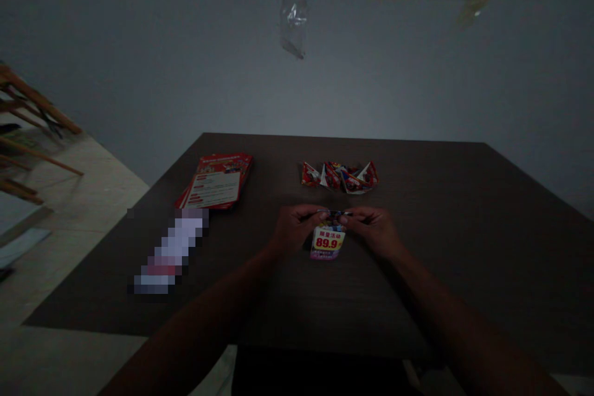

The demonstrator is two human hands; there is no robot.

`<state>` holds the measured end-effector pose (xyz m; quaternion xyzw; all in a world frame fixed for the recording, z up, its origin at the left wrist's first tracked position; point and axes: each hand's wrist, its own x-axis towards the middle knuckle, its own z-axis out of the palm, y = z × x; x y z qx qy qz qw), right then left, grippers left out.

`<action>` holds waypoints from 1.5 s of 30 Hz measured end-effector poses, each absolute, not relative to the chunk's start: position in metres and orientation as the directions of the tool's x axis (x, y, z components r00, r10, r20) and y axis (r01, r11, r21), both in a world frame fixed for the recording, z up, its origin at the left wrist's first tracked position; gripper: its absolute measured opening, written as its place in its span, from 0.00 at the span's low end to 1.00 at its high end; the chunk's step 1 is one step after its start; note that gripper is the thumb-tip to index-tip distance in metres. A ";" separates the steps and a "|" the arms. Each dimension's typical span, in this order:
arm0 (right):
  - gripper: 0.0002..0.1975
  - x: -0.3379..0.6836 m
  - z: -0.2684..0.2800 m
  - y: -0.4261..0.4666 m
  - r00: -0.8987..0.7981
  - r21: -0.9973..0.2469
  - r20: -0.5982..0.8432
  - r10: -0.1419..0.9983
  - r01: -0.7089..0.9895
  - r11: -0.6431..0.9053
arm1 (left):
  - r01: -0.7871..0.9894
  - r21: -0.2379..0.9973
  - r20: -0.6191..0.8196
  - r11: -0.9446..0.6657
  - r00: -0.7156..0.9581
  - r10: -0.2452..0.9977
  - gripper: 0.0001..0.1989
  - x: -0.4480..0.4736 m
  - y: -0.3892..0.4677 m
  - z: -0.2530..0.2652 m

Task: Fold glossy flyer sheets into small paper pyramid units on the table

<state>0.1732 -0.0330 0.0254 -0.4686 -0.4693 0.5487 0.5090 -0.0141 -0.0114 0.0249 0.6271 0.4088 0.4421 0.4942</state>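
Both hands meet over the middle of the dark table, holding a printed paper flyer (327, 244) by its far part. My left hand (297, 226) pinches its left side between thumb and fingers. On the right side, my right hand (371, 229) pinches it the same way. The flyer's near half hangs toward me and shows "89.9" in red on a pale patch. Its far edge looks folded or bent between the fingertips, though the fingers partly hide it. Just beyond the hands lie several folded red paper pieces (341, 177) in a row.
A stack of red printed flyers (216, 179) lies at the table's left. Nearer to me is a pixelated, pale oblong item (171, 250). The brown table (464, 198) meets a grey wall (139, 62) with tape on it. Wooden furniture legs (41, 102) stand on the floor at left.
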 end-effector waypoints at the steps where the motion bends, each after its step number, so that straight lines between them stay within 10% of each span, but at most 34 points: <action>1: 0.12 0.173 0.025 -0.033 -0.041 -0.992 -0.032 0.999 -0.120 -0.037 | 0.075 0.981 0.149 -0.176 0.277 0.949 0.14 -0.014 -0.011 0.025; 45: 0.09 0.175 0.025 -0.034 -0.046 -0.997 0.065 0.997 -0.045 0.063 | -0.029 0.996 0.084 -0.079 0.232 0.969 0.12 -0.013 -0.009 0.026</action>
